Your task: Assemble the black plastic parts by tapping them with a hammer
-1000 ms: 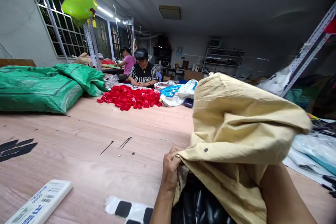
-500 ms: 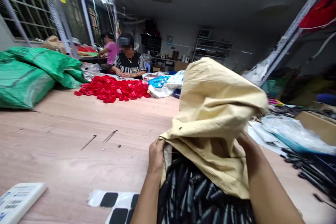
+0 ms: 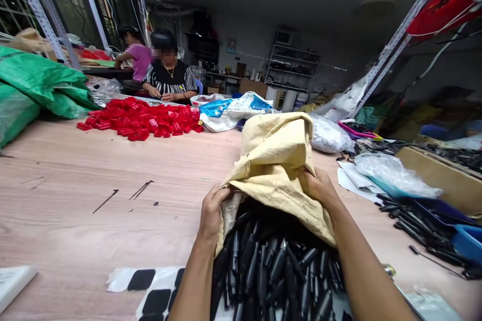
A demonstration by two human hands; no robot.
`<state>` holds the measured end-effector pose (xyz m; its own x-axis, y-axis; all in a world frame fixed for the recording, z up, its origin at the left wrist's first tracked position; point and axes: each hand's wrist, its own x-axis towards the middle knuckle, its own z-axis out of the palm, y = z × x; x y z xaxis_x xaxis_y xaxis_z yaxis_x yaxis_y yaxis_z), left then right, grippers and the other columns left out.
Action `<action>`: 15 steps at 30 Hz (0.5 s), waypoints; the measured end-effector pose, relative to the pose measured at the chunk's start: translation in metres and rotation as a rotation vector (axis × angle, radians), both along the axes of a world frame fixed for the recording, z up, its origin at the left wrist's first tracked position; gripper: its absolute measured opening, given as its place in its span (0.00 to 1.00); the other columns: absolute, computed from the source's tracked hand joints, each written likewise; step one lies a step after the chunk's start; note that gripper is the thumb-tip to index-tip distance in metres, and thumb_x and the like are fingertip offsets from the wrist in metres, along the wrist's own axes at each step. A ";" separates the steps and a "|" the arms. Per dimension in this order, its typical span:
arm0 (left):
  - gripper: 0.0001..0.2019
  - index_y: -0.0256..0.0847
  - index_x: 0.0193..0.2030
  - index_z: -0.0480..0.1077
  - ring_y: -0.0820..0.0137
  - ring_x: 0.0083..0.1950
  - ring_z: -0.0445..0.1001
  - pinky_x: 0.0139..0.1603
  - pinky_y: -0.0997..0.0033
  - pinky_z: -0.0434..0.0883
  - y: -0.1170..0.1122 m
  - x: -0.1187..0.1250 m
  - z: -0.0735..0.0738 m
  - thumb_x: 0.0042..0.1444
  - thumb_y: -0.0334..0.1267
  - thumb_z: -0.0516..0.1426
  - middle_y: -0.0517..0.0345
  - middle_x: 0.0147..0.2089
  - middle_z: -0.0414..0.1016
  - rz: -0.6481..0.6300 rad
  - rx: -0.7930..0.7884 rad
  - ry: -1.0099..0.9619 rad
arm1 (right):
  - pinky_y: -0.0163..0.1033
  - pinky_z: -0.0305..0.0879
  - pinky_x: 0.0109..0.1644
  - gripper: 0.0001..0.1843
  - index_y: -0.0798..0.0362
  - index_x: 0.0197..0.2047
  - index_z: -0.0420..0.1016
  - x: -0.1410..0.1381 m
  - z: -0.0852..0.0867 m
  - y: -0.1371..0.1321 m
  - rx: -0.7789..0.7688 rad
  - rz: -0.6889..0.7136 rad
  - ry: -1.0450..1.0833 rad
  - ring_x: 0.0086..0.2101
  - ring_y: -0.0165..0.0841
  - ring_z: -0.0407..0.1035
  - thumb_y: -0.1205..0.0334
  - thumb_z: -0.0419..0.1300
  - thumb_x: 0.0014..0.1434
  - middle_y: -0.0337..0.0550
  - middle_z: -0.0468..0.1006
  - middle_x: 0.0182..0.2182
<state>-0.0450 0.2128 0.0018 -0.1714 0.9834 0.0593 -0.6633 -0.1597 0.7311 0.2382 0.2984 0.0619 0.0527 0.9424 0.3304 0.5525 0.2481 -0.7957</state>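
Note:
A yellow woven sack (image 3: 274, 145) stands folded over in front of me, its mouth turned toward my body. Out of it spreads a heap of black pen-like plastic parts (image 3: 263, 266) lying between my forearms. My left hand (image 3: 213, 210) grips the left edge of the sack's mouth, fingers closed on the fabric. On the other side my right hand (image 3: 320, 188) is closed on the sack's right side, its fingertips partly hidden in the folds.
A red pile of small plastic pieces (image 3: 139, 118) lies at the far left, near a seated person (image 3: 169, 72). Green sacks (image 3: 41, 80) stand further left. Black rods (image 3: 422, 230) and a blue bin (image 3: 469, 241) are at right. A sheet with black squares (image 3: 124, 281) lies front left.
The sack's raised bottom has come down and its folds hang lower. Both hands still hold it. More black parts show outside its mouth. The view has shifted to the right.

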 end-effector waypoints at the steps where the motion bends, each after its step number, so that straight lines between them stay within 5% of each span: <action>1: 0.17 0.37 0.47 0.78 0.62 0.43 0.80 0.46 0.67 0.74 0.001 -0.002 -0.001 0.52 0.43 0.65 0.55 0.40 0.82 0.021 -0.002 0.024 | 0.38 0.66 0.32 0.29 0.59 0.34 0.78 0.000 -0.003 0.004 0.009 -0.041 0.012 0.29 0.36 0.68 0.37 0.58 0.54 0.45 0.76 0.24; 6: 0.22 0.38 0.47 0.79 0.62 0.46 0.78 0.48 0.68 0.72 0.008 -0.013 -0.011 0.50 0.52 0.67 0.56 0.42 0.82 0.242 -0.134 0.302 | 0.37 0.58 0.28 0.27 0.57 0.27 0.75 0.001 -0.010 0.021 0.019 -0.162 0.041 0.26 0.33 0.62 0.38 0.58 0.52 0.41 0.70 0.19; 9: 0.24 0.39 0.46 0.80 0.63 0.43 0.77 0.46 0.68 0.71 0.007 -0.016 -0.013 0.49 0.54 0.67 0.59 0.36 0.81 0.271 -0.213 0.427 | 0.37 0.58 0.30 0.26 0.56 0.26 0.74 0.001 -0.016 0.028 0.014 -0.201 0.028 0.28 0.33 0.61 0.38 0.59 0.51 0.40 0.70 0.20; 15: 0.26 0.36 0.44 0.80 0.65 0.37 0.77 0.44 0.68 0.72 0.005 -0.011 -0.008 0.43 0.53 0.70 0.59 0.34 0.80 0.270 -0.228 0.350 | 0.38 0.56 0.33 0.25 0.54 0.25 0.72 -0.003 -0.027 0.040 0.043 -0.281 -0.013 0.29 0.33 0.59 0.39 0.56 0.53 0.38 0.67 0.21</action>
<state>-0.0563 0.2182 -0.0062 -0.4298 0.9014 -0.0528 -0.3291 -0.1019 0.9388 0.2356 0.3381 0.0353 0.3058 0.8764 0.3721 0.6144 0.1169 -0.7803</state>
